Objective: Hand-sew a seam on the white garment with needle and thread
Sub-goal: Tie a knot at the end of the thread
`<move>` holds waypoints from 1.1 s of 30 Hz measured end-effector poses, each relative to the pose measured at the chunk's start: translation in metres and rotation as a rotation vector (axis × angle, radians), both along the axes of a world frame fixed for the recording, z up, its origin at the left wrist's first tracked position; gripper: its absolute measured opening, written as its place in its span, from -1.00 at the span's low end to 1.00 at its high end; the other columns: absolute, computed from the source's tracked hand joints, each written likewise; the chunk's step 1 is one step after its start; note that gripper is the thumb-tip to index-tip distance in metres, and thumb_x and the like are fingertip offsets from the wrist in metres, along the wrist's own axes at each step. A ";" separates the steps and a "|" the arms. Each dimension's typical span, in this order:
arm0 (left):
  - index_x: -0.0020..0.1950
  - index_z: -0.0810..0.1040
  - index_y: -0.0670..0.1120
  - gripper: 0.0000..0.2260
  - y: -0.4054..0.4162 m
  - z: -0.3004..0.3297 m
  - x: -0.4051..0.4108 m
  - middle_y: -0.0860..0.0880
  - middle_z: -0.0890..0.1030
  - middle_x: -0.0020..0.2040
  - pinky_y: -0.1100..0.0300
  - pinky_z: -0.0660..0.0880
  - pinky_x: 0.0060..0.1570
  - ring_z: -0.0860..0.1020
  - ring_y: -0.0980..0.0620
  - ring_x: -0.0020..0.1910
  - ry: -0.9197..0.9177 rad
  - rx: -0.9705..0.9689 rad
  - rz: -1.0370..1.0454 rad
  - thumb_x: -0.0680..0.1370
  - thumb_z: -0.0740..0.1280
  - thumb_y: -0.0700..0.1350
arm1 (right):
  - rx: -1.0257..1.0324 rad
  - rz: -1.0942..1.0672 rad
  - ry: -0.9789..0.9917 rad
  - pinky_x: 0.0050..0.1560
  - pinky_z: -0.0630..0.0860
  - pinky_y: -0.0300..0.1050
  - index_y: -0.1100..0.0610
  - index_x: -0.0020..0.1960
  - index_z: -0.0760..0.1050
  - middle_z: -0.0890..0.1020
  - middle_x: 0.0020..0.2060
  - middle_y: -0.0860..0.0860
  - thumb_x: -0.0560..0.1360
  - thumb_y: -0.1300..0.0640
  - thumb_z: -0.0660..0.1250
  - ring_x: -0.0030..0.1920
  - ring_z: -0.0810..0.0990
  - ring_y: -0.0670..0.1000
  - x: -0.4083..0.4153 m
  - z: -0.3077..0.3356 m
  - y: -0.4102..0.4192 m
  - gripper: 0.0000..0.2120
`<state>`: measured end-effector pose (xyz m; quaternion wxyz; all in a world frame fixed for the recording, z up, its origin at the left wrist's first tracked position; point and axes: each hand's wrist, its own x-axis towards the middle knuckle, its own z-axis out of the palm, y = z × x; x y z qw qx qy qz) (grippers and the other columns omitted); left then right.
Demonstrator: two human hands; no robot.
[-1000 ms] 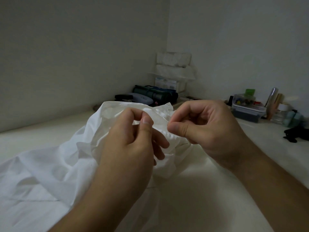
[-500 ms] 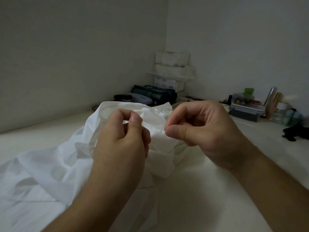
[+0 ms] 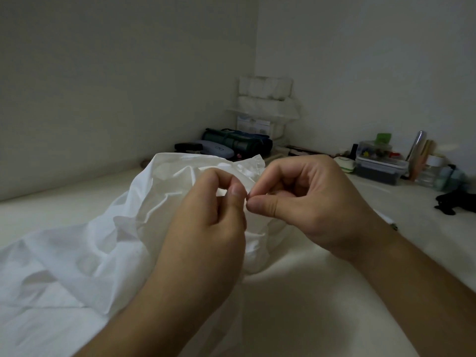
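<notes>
The white garment lies crumpled over the left half of the pale table, with one bunched edge lifted at the middle. My left hand pinches that raised fabric edge between thumb and curled fingers. My right hand sits just to its right, thumb and forefinger pressed together in a pinch at the fabric edge, right beside my left thumb. The needle and the thread are too small and dim to make out between the fingertips.
Dark pouches and a glasses case sit in the far corner below stacked white boxes. Clear lidded containers, jars and a metal tube stand at the right wall. A black item lies at far right.
My left hand has closed its fingers and lifted the fabric edge higher. Both hands have drawn together until the two thumbs nearly touch.
</notes>
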<state>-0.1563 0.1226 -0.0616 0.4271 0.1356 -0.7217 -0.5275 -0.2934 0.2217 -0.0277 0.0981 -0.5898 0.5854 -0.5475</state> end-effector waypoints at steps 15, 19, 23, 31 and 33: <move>-0.08 0.56 0.00 -0.82 -0.001 0.006 0.009 0.06 0.30 -0.47 0.17 0.18 -0.46 0.21 0.05 -0.49 0.088 0.108 -0.129 0.69 0.26 -0.03 | -0.090 0.053 -0.150 -0.38 0.42 -0.35 0.15 -0.15 0.63 0.62 -0.12 0.06 0.37 0.21 0.56 -0.37 0.45 0.03 -0.001 0.003 0.005 -0.88; -0.08 0.57 0.01 -0.82 -0.001 0.007 0.010 0.05 0.30 -0.47 0.17 0.18 -0.47 0.21 0.04 -0.49 0.077 0.105 -0.136 0.68 0.26 -0.02 | -0.126 0.046 -0.166 -0.44 0.41 -0.25 0.21 -0.15 0.61 0.69 0.03 0.02 0.39 0.26 0.53 -0.46 0.49 -0.02 -0.001 0.004 0.005 -0.89; -0.08 0.56 -0.01 -0.82 0.000 0.007 0.009 0.04 0.29 -0.47 0.15 0.16 -0.45 0.19 0.02 -0.49 0.073 0.108 -0.142 0.68 0.26 -0.02 | -0.135 0.016 -0.161 -0.50 0.41 -0.18 0.22 -0.14 0.61 0.73 -0.08 0.11 0.41 0.25 0.52 -0.50 0.53 0.06 -0.001 0.004 0.006 -0.89; -0.11 0.58 0.02 -0.81 0.000 0.008 0.009 0.02 0.30 -0.48 0.13 0.16 -0.46 0.20 0.00 -0.49 0.062 0.100 -0.143 0.67 0.28 0.00 | -0.152 0.028 -0.197 -0.50 0.41 -0.14 0.22 -0.12 0.61 0.69 -0.23 0.22 0.41 0.26 0.54 -0.47 0.57 0.09 -0.001 0.004 0.003 -0.87; -0.11 0.58 0.03 -0.80 -0.001 0.008 0.009 0.03 0.30 -0.48 0.13 0.16 -0.46 0.20 0.00 -0.49 0.056 0.104 -0.141 0.68 0.28 0.00 | -0.155 0.025 -0.205 -0.50 0.42 -0.12 0.23 -0.07 0.59 0.70 -0.24 0.17 0.40 0.26 0.55 -0.45 0.58 0.09 -0.001 0.004 0.003 -0.83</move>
